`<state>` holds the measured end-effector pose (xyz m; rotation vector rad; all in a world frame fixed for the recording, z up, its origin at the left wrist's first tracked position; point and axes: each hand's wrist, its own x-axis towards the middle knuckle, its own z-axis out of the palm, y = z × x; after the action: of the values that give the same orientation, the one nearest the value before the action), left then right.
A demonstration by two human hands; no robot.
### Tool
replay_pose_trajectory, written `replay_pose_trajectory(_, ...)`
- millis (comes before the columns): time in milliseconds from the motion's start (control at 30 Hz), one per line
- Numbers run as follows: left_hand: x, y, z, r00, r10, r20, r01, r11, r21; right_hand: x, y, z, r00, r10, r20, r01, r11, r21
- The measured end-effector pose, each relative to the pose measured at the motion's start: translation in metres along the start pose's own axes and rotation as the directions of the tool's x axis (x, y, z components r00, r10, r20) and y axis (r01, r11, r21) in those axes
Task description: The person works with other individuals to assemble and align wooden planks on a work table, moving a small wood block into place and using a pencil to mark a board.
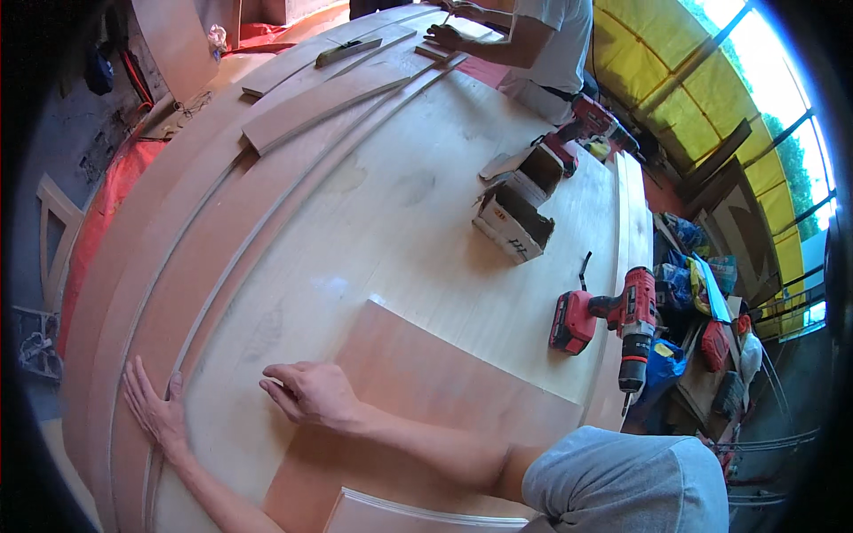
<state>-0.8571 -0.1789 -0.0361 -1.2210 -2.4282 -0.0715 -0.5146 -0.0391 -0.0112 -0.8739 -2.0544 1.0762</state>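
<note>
My left hand [158, 410] lies with its fingers stretched out on a long curved wooden strip [209, 266] along the left of the work surface. Its thumb rests by the strip's inner edge. Over the pale plywood sheet [391, 231], my right hand [315, 393] is closed, thumb and fingers pressed together. Whatever those fingers hold, if anything, is too small or hidden to make out. Under my right forearm is a reddish-brown board [426, 369], and stacked white-edged sheets [418, 515] show at the lower edge.
A red cordless drill [631, 311] lies at the right, with another drill [595, 124] farther back. Two open cardboard boxes [514, 222] stand mid-sheet. Loose curved wood pieces [320, 107] lie far left. At the far end a person [542, 44] works with both hands over the wood.
</note>
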Motion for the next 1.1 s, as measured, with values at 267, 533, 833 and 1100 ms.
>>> replay_pose_trajectory(267,0.0038,-0.0025,0.0005,0.996,-0.060,0.070,0.062,0.998,-0.024,-0.0054,0.0009,0.0040,1.000,-0.009,0.024,0.011,0.996,-0.093)
replay_pose_trajectory(533,0.0007,-0.0018,0.0021,0.999,-0.032,0.034,0.032,0.999,0.004,-0.0057,-0.0010,0.0072,0.999,-0.022,0.042,0.029,0.987,-0.159)
replay_pose_trajectory(833,-0.0003,-0.0003,0.0031,1.000,-0.024,-0.018,0.025,0.999,0.022,-0.0058,-0.0013,0.0075,0.997,-0.058,0.046,0.065,0.981,-0.183)
replay_pose_trajectory(1100,0.0008,0.0012,0.0036,0.997,-0.066,0.034,0.065,0.998,0.020,-0.0059,0.0002,0.0080,0.998,-0.037,0.059,0.044,0.992,-0.122)
